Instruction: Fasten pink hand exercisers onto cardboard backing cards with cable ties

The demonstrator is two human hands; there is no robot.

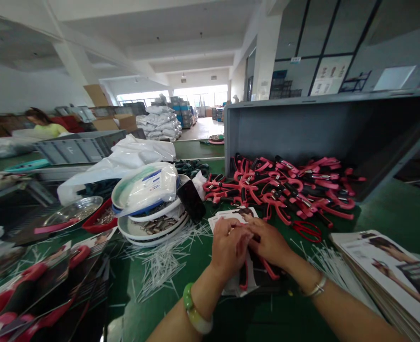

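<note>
My left hand (pixel 231 247) and my right hand (pixel 271 243) meet over printed cards (pixel 236 287) on the green table. Beneath my fingers is a pair of pliers (pixel 243 275), whose pink-and-black handles point towards me; its head is hidden. My right hand's fingers close over the upper part of the pliers. My left fingers are pinched together close to my right fingertips, and what they hold is too small or hidden to tell. White plastic ties (pixel 165 261) lie scattered to the left, with another bunch (pixel 332 266) to the right.
A grey crate (pixel 284 128) lies on its side behind a heap of pink-and-black pliers (pixel 284 185). Red scissors (pixel 307 231) lie right of my hands, near stacked printed cards (pixel 391 275). Stacked white trays (pixel 153 228), a phone (pixel 191 200) and carded pliers (pixel 35 289) are leftwards. A person (pixel 46 126) is at far left.
</note>
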